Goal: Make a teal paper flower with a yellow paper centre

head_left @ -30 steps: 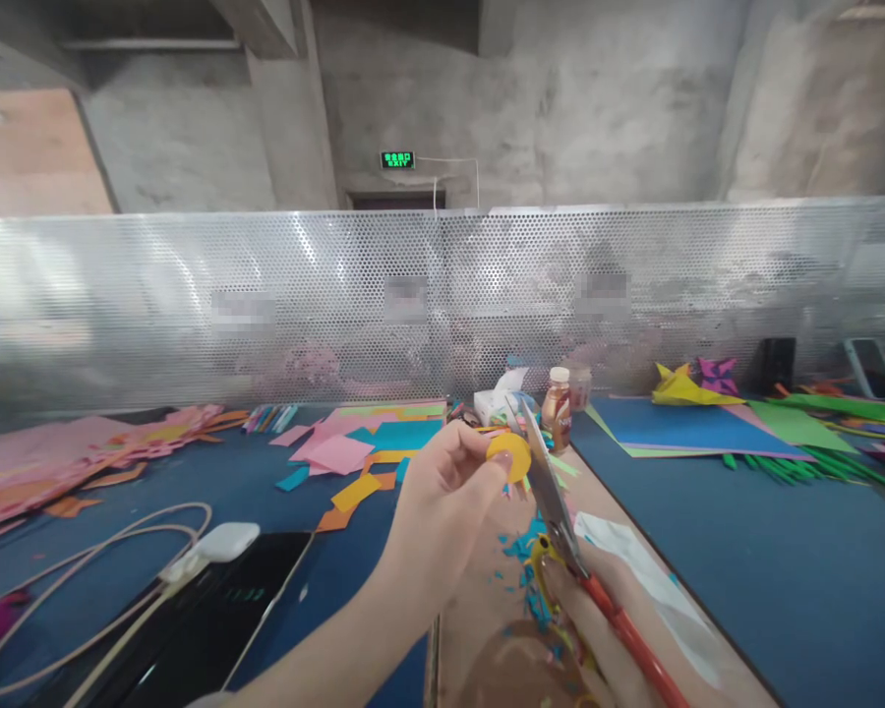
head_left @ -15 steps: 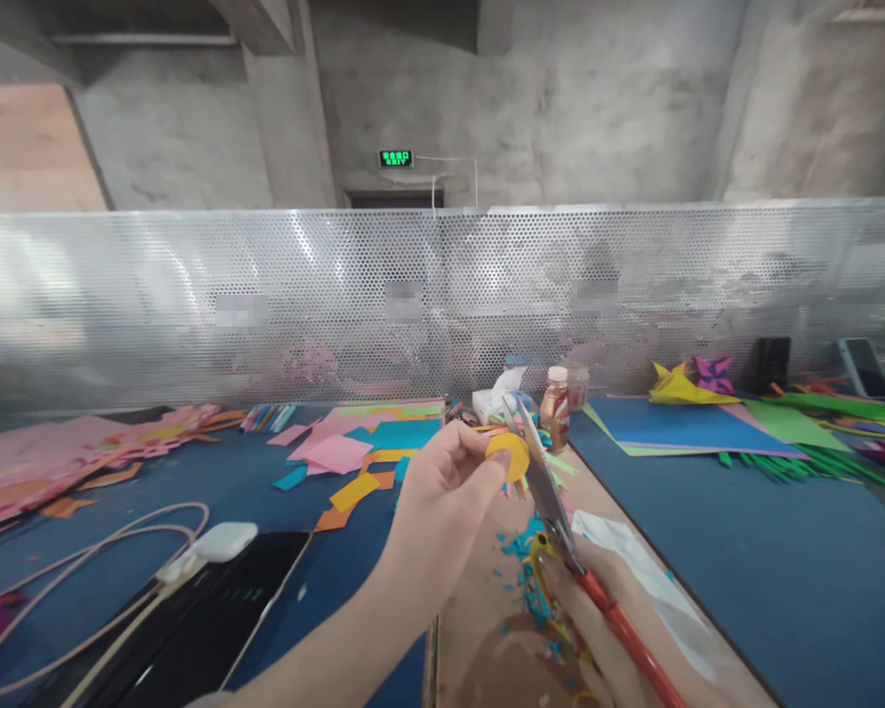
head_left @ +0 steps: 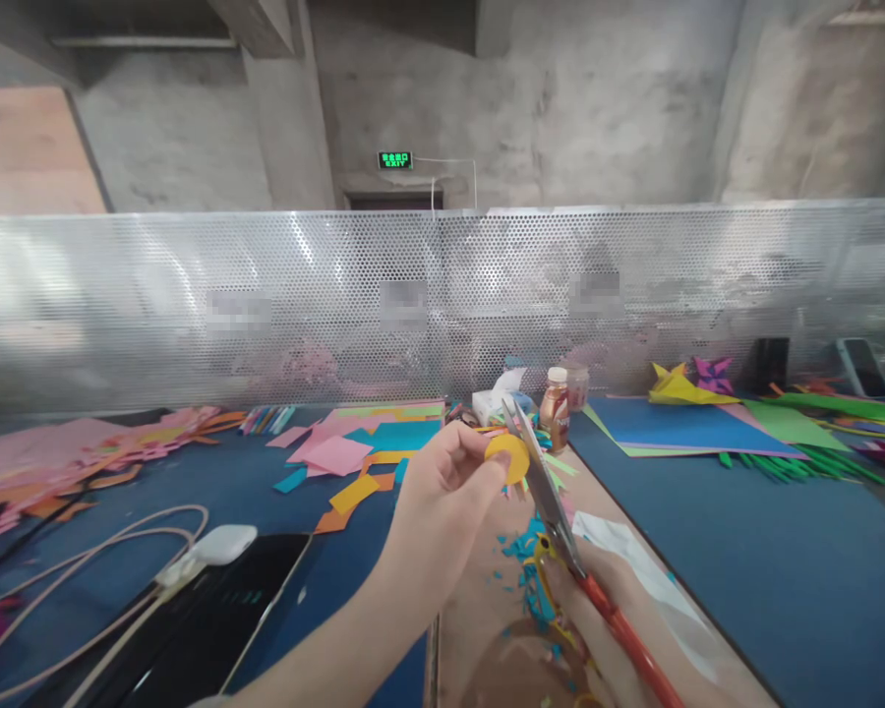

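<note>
My left hand point(head_left: 442, 492) pinches a small rounded piece of yellow paper point(head_left: 508, 459) between thumb and fingers, held up over the middle of the table. Closed around the handles of a pair of scissors point(head_left: 553, 501) is my right hand point(head_left: 597, 610); one handle looks red and another part yellow. The blades point up and away, lying right beside the paper's right edge, and their tips are slightly apart. Whether the blades touch the paper I cannot tell. Below the hands, blue paper scraps point(head_left: 535, 565) are scattered on the brown strip.
Pink, orange and blue paper pieces point(head_left: 335, 454) lie at the left. A black phone point(head_left: 243, 600) with a white plug and cable point(head_left: 225, 543) is nearer. A brown bottle point(head_left: 556, 411) stands ahead; blue sheets point(head_left: 693, 425) and green sticks point(head_left: 803, 465) lie right. A perforated metal screen point(head_left: 324, 265) rises behind.
The scissor blades have drawn closer together. My left hand and the yellow paper stay in nearly the same place. A dark strip now shows at the far left edge.
</note>
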Demonstrator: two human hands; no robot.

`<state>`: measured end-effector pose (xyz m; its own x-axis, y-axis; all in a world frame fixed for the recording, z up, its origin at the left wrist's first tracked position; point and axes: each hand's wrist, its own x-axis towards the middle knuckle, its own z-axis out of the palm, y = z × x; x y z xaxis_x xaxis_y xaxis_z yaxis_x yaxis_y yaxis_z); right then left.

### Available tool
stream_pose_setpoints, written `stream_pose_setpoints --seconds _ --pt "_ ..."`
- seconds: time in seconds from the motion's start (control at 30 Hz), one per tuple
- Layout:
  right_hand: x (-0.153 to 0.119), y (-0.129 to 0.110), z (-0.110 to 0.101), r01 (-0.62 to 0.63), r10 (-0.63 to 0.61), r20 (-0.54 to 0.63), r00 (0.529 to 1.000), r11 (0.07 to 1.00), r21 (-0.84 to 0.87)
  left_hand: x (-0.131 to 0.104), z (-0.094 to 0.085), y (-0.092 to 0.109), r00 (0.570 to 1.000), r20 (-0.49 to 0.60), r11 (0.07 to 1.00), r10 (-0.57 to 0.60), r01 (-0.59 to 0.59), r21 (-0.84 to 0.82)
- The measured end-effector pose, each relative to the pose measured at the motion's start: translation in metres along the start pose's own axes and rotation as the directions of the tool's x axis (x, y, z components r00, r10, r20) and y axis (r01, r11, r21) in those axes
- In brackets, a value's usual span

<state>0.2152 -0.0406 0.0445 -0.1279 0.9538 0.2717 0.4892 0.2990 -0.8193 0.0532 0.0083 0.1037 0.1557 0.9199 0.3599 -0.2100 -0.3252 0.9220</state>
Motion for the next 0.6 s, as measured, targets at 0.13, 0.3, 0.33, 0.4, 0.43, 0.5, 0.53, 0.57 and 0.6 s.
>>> stream_pose_setpoints --seconds 0.13,0.3,0.33,0.4,0.43,0.5,0.53,0.57,0.6 --pt "-0.001 -0.002 -0.001 0.001 -0.001 0.006 1.0 0.999 -0.034 0.0 -0.002 0.001 1.0 0.012 1.0 0.003 -0.003 -0.022" --pt "0.01 0.002 0.008 0.038 -0.038 -0.01 0.999 0.998 -0.054 0.003 -0.003 0.003 1.0 0.016 1.0 0.024 -0.024 -0.015" --pt "0.012 0.003 0.01 0.043 -0.044 -0.016 0.999 0.997 -0.059 0.003 -0.003 0.004 1.0 0.015 1.0 0.025 -0.025 -0.01" --pt "0.015 0.006 0.013 0.051 -0.053 -0.029 0.998 0.996 -0.069 0.003 -0.003 0.005 1.0 0.012 1.0 0.024 -0.024 -0.001" --pt "0.016 0.007 0.014 0.054 -0.057 -0.034 0.998 0.996 -0.072 0.003 -0.003 0.006 1.0 0.01 1.0 0.022 -0.022 0.006" --pt "0.017 0.007 0.013 0.063 -0.065 -0.035 0.997 0.995 -0.073 0.003 -0.003 0.007 1.0 0.01 1.0 0.017 -0.017 0.023" --pt "0.017 0.006 0.013 0.068 -0.07 -0.034 0.997 0.995 -0.071 0.003 -0.003 0.007 1.0 0.011 0.999 0.017 -0.017 0.031" --pt "0.017 0.005 0.013 0.074 -0.076 -0.031 0.997 0.995 -0.067 0.003 -0.003 0.007 1.0 0.013 0.999 0.018 -0.018 0.035" --pt "0.017 0.003 0.012 0.08 -0.081 -0.027 0.996 0.995 -0.062 0.004 -0.004 0.007 1.0 0.017 0.999 0.019 -0.02 0.036"
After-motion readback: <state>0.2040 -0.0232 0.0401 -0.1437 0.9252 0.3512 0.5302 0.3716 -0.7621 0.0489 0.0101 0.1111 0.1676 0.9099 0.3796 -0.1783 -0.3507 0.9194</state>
